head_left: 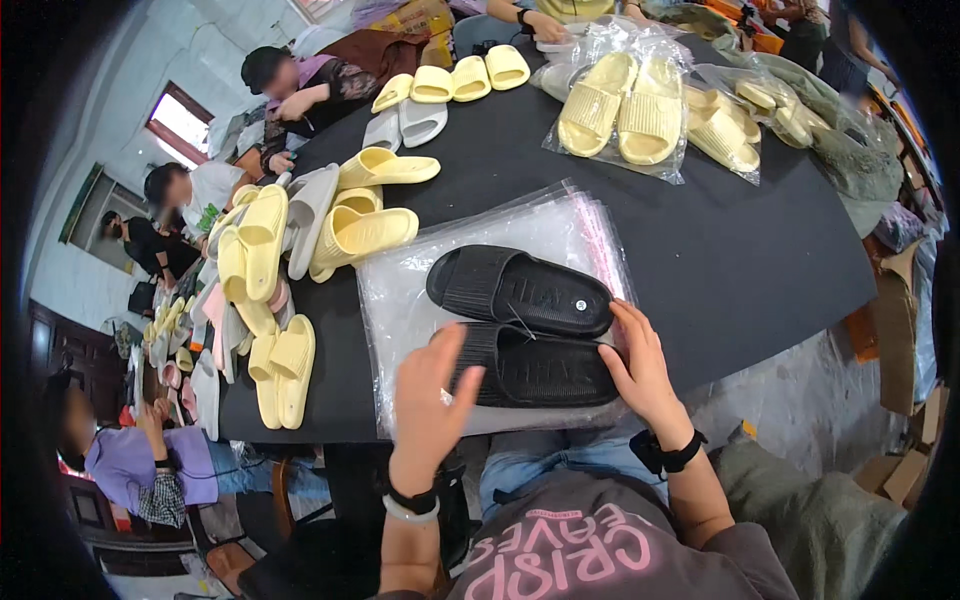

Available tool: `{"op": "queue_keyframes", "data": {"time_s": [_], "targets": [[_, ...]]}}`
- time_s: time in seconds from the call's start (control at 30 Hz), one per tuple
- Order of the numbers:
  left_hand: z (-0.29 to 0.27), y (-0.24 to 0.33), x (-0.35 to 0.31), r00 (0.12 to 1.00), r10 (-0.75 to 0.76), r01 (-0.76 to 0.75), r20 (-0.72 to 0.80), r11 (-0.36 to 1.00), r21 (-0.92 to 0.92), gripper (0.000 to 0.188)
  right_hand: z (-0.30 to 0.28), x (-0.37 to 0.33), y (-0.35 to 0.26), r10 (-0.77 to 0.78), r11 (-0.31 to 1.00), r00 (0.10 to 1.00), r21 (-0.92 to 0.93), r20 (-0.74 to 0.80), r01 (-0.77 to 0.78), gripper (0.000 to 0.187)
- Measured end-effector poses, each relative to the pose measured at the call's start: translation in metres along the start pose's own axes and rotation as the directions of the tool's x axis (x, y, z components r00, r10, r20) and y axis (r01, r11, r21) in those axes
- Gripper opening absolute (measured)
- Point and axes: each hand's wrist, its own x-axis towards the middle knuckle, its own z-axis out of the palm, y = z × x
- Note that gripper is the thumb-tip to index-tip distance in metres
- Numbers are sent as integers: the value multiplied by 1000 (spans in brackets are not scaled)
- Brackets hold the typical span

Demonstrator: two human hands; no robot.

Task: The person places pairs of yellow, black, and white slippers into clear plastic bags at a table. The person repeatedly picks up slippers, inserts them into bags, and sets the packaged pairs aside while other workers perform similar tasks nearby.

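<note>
A pair of black slide slippers lies side by side on a stack of clear plastic bags (pixel 400 290), toes to the left. A thin tie joins the far slipper (pixel 555 295), which has a small round white sticker at its heel, to the near slipper (pixel 560 372). My right hand (pixel 648 372) touches the two heels, fingers at the far slipper and thumb at the near one, spread apart. My left hand (pixel 430 395) is open and slightly blurred, in front of the near slipper's toe strap, partly hiding it; whether it touches cannot be told.
Yellow slippers (pixel 368 230) and grey slippers (pixel 312 215) crowd the black table's (pixel 740 290) left side. Bagged yellow slippers (pixel 650 120) lie at the far side. Several people work around the table, one in a purple top (pixel 180 465). Cardboard boxes (pixel 905 475) stand at right.
</note>
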Motion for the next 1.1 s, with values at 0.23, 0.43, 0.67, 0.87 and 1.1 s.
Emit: {"op": "queue_keyframes", "data": {"time_s": [0.23, 0.43, 0.67, 0.87, 1.1], "targets": [[47, 8, 53, 949, 241, -308, 202, 846, 435, 33, 4, -4, 13, 71, 997, 995, -8, 76, -70, 57], [36, 3, 53, 948, 196, -294, 251, 842, 452, 8, 9, -9, 17, 17, 998, 999, -66, 41, -15, 59], [-26, -55, 11, 979, 102, -182, 178, 832, 524, 43, 12, -6, 14, -120, 970, 991, -208, 62, 130, 55], [-91, -161, -29, 997, 24, -69, 73, 706, 704, 30, 14, -7, 14, -156, 943, 986, -286, 67, 169, 46], [-137, -253, -56, 999, 11, 22, -37, 631, 776, 22, 17, -7, 12, -161, 941, 985, -289, 67, 174, 37]]}}
